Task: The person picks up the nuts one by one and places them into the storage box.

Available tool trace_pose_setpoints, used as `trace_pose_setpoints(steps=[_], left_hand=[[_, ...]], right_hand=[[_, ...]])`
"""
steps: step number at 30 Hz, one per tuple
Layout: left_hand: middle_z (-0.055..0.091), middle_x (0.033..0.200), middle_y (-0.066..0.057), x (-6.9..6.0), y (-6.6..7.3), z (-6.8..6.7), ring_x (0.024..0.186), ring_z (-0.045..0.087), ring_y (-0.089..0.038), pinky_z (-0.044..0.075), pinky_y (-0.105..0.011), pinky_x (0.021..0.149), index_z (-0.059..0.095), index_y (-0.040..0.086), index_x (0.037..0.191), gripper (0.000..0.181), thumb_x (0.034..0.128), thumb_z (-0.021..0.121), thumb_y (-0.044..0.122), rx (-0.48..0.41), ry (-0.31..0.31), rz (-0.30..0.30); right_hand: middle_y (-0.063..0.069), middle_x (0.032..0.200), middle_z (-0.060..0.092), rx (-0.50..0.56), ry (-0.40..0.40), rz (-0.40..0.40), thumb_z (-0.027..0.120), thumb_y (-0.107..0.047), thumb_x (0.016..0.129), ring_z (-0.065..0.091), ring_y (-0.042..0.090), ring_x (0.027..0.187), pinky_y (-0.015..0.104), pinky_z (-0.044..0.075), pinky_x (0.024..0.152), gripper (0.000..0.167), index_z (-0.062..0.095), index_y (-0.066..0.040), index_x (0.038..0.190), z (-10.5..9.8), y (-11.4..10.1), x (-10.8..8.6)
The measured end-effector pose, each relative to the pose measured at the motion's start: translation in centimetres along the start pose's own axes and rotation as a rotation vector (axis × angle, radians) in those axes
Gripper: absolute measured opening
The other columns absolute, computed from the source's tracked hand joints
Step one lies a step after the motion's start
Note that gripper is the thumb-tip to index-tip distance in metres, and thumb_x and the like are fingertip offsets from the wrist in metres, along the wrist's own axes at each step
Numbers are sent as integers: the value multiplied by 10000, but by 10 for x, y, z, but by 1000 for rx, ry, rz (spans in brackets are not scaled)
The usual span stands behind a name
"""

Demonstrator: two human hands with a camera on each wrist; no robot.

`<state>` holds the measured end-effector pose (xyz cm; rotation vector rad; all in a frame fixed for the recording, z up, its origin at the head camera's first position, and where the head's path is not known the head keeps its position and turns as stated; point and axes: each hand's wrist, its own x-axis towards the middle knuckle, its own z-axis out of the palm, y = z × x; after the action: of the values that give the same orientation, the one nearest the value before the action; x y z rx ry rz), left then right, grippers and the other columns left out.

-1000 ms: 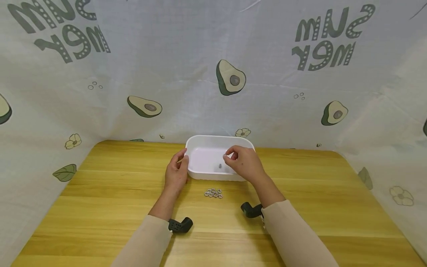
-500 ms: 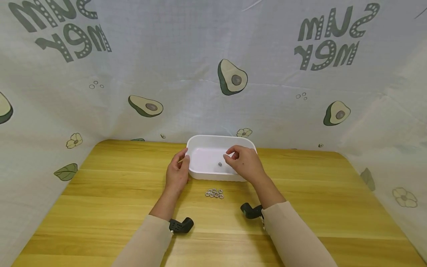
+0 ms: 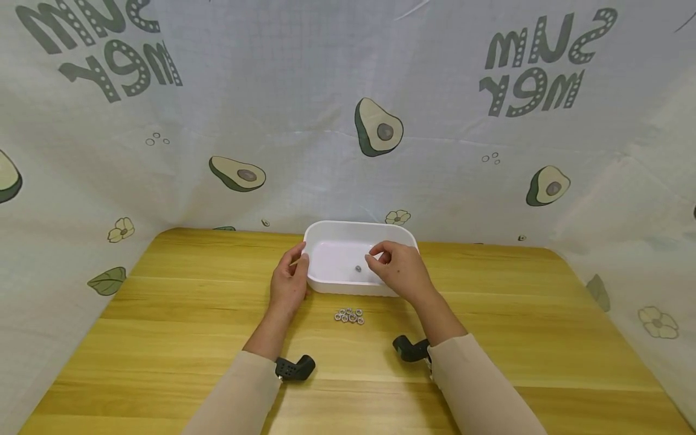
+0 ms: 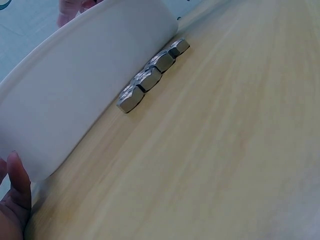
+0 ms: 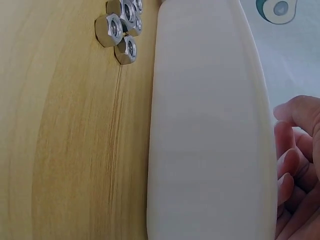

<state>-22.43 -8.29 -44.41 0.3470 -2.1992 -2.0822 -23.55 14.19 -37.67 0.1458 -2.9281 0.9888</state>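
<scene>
A white rectangular tray (image 3: 328,257) stands on the wooden table. My left hand (image 3: 288,284) touches its left end from outside, fingers along the wall and thumb near the front corner. Above the tray's right part is my right hand (image 3: 402,269), thumb and forefinger slightly apart with no object visible between them. A single small metal nut (image 3: 358,269) lies on the tray floor, left of and below those fingertips. Several hex nuts (image 3: 352,318) sit clustered on the table in front of the tray; the right wrist view shows some of these nuts (image 5: 114,29) close by the tray wall.
The wooden tabletop (image 3: 206,338) runs out to both sides. Behind it hangs a pale curtain (image 3: 304,90) printed with avocados and lettering. A black wrist camera mount (image 3: 295,367) is on the left wrist, another black mount (image 3: 410,349) on the right.
The nut in the tray has turned and settled slightly. The right hand has dipped a little, still over the tray. The left hand and the cluster of nuts look unmoved.
</scene>
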Motion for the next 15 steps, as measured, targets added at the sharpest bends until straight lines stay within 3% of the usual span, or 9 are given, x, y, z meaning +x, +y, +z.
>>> trace_pose_setpoints(steps=[15], left_hand=[[574, 1410, -41, 0, -1, 0, 951, 571, -226, 517, -254, 573, 562, 351, 1431, 384, 1054, 512, 396, 14, -4, -5]], right_hand=[[35, 793, 616, 122, -28, -16, 727, -305, 936, 517, 183, 698, 286, 442, 596, 192, 746, -138, 1029, -8, -8, -25]])
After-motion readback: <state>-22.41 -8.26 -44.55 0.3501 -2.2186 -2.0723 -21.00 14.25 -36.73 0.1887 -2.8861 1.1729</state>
